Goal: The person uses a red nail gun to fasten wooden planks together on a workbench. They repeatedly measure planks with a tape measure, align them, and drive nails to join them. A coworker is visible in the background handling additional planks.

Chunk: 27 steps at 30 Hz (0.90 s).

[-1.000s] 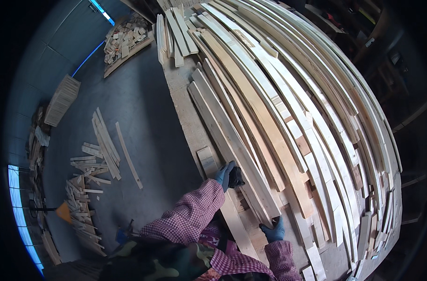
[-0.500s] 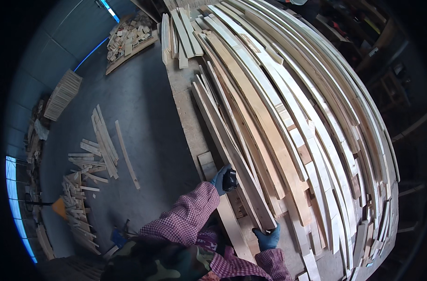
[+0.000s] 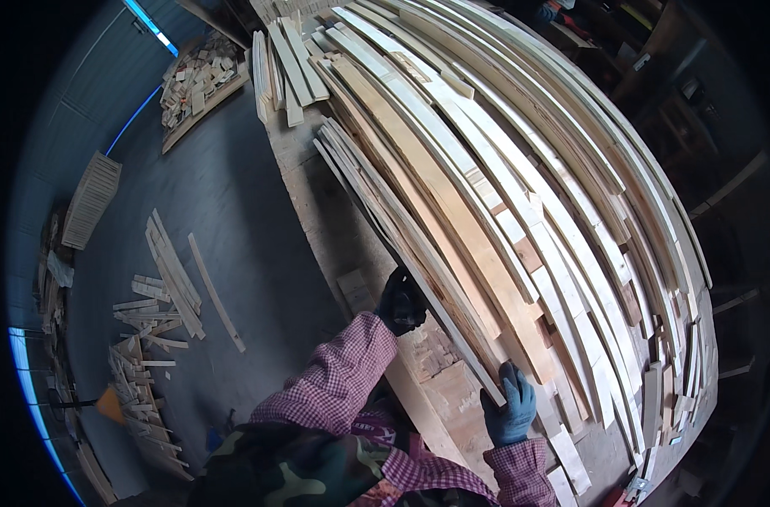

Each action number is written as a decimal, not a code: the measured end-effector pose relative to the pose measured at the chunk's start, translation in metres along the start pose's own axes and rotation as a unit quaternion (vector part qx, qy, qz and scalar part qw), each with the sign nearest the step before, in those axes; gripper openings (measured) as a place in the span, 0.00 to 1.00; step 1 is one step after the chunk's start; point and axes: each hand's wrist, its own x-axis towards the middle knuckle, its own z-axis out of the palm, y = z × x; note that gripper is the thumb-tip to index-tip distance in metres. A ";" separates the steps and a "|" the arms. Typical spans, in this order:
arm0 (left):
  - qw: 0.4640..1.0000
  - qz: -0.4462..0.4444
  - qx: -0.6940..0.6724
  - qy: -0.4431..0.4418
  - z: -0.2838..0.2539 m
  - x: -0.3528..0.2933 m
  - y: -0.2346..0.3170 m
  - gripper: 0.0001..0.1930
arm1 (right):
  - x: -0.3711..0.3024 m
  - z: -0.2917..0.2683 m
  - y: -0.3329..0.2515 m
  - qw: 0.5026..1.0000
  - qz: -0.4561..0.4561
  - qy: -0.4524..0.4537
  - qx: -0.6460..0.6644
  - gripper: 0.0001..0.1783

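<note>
A bundle of long narrow wooden boards [image 3: 427,270] lies along the near-left side of a big lumber stack. My right hand [image 3: 512,406], in a blue glove, closes around the near ends of these boards, thumb on one side and fingers on the other. My left hand [image 3: 397,311], gloved and in shadow, is at the bundle's left side, curled around a small shiny black object [image 3: 410,314] whose kind I cannot make out. Its fingers are partly hidden against the boards. Below the hands, a pale board [image 3: 419,414] lies along the edge of the worn wooden bench surface [image 3: 461,397].
Many long boards [image 3: 503,169] cover the bench to the right. Short boards [image 3: 296,63] lie at its far left corner. On the floor at left are scattered offcuts [image 3: 144,355] and a heaped pallet [image 3: 203,80]. A red tool [image 3: 615,495] shows at the lower right.
The near bundle has shifted right, closer to the larger stack, and its boards lie tighter together. My right hand has moved up over their ends. The head view has shifted slightly.
</note>
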 end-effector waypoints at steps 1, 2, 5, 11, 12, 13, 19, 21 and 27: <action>1.000 0.007 0.007 -0.004 -0.007 0.000 0.000 0.24 | -0.002 0.000 0.007 1.000 -0.011 -0.003 -0.011 0.34; 1.000 0.014 0.013 -0.008 -0.014 0.001 0.000 0.22 | -0.007 -0.002 0.015 0.999 -0.008 -0.024 -0.026 0.36; 0.986 -0.029 -0.013 -0.166 -0.024 0.011 -0.010 0.21 | -0.020 -0.006 0.042 0.999 -0.025 0.027 0.009 0.34; 0.908 0.010 -0.051 -0.416 -0.023 0.040 -0.035 0.24 | -0.015 -0.025 0.041 0.998 0.025 0.059 0.001 0.22; 0.901 0.006 -0.056 -0.430 -0.023 0.043 -0.037 0.24 | -0.013 -0.029 0.044 0.998 0.025 0.053 -0.003 0.21; 0.894 0.000 -0.059 -0.444 -0.018 0.046 -0.036 0.24 | -0.011 -0.029 0.047 0.998 0.026 0.049 -0.005 0.21; 0.970 0.104 0.220 -0.024 0.054 0.042 -0.052 0.18 | -0.032 -0.005 0.117 0.975 0.050 0.106 0.189 0.28; 0.992 -0.073 -0.064 -0.079 0.079 0.045 -0.041 0.16 | -0.026 0.006 0.111 0.914 0.238 0.131 0.302 0.28; 0.938 0.006 0.277 0.208 0.104 0.125 -0.025 0.12 | 0.045 0.005 0.122 0.869 0.292 0.014 0.399 0.43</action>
